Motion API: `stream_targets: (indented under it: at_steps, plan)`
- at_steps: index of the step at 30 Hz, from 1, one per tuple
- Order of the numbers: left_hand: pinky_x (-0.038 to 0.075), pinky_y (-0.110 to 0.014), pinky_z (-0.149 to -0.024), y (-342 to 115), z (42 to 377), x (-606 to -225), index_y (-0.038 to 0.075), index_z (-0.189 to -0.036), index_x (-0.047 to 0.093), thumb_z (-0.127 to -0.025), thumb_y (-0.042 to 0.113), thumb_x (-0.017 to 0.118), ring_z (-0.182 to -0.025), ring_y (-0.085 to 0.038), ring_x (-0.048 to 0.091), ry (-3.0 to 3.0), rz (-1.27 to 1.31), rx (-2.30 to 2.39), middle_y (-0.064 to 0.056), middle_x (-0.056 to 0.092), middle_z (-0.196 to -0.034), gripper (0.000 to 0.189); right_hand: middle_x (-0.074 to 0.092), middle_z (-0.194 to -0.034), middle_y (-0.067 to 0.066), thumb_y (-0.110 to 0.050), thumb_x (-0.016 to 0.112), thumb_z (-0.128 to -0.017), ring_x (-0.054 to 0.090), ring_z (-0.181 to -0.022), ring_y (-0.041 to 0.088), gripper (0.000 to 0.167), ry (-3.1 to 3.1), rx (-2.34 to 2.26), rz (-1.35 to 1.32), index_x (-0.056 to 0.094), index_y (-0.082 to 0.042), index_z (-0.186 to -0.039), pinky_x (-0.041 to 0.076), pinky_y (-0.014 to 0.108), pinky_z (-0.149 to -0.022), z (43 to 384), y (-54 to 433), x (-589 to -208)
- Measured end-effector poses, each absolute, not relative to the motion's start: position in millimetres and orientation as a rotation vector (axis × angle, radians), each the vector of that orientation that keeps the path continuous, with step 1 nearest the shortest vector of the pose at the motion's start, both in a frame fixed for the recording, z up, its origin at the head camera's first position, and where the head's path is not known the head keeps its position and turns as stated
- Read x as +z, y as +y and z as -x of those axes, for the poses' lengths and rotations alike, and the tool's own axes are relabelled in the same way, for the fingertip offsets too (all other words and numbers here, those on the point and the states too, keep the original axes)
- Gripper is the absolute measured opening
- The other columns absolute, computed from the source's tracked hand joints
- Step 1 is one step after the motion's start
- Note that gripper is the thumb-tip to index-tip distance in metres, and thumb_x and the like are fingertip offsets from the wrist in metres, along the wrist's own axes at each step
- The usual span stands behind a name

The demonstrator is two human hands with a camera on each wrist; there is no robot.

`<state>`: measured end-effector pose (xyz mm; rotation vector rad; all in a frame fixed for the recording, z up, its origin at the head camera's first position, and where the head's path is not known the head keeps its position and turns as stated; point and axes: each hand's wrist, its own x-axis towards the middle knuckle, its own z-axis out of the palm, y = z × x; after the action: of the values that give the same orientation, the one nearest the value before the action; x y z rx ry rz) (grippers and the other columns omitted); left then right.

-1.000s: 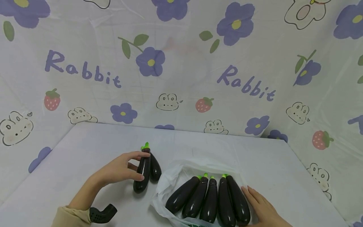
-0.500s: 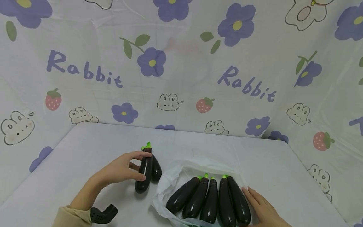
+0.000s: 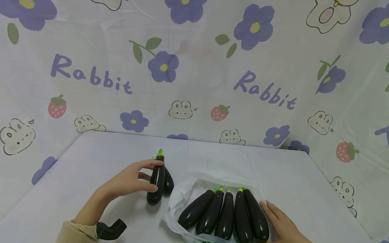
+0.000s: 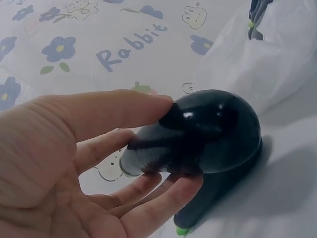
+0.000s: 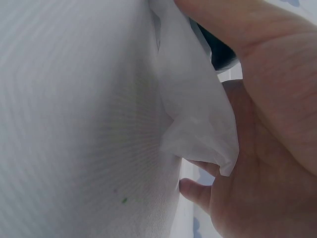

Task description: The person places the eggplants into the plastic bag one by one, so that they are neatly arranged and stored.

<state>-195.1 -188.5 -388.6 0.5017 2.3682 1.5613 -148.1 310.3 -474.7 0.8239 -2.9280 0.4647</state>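
Note:
My left hand [image 3: 129,180] grips a glossy dark eggplant [image 3: 155,194] with a green stem, thumb on the near side and fingers on the other. The left wrist view shows the rounded end of this eggplant [image 4: 223,129] facing the camera. A second eggplant [image 3: 168,182] lies on the table just behind it, partly covered. To the right, a white plastic bag [image 3: 176,206] lies with its mouth spread, and several eggplants [image 3: 225,216] sit side by side in it. My right hand [image 3: 284,224] rests at the bag's right side, fingers straight; bag plastic [image 5: 203,119] lies against its palm.
The white table [image 3: 121,148] reaches back to a hanging cloth [image 3: 194,84] printed with flowers, rabbits and strawberries. A black curved piece [image 3: 111,229] sits at the left sleeve's cuff [image 3: 77,233].
The eggplant in my left hand has shifted slightly right and up, its stem now standing higher and hiding more of the second one's stem. My right hand has stayed at the bag.

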Motion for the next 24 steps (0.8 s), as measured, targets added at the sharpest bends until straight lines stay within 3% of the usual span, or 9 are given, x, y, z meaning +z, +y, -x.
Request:
stream_targets:
  at_steps: [24]
  plan:
    - [0.052,-0.045,-0.083,-178.2,191.6,-371.2,0.023,-0.141,0.054,-0.08,0.017,0.083,-0.116,-0.034,0.056,2.254,-0.52,1.661,-0.017,0.041,-0.141,0.068,0.044,-0.135,0.032,-0.067,0.082,-0.061,0.049,-0.116,0.051,0.123,-2.883,0.446,-0.855,0.029,-0.005,-0.154,0.047,0.061,-0.08,150.0,309.5,-474.0]
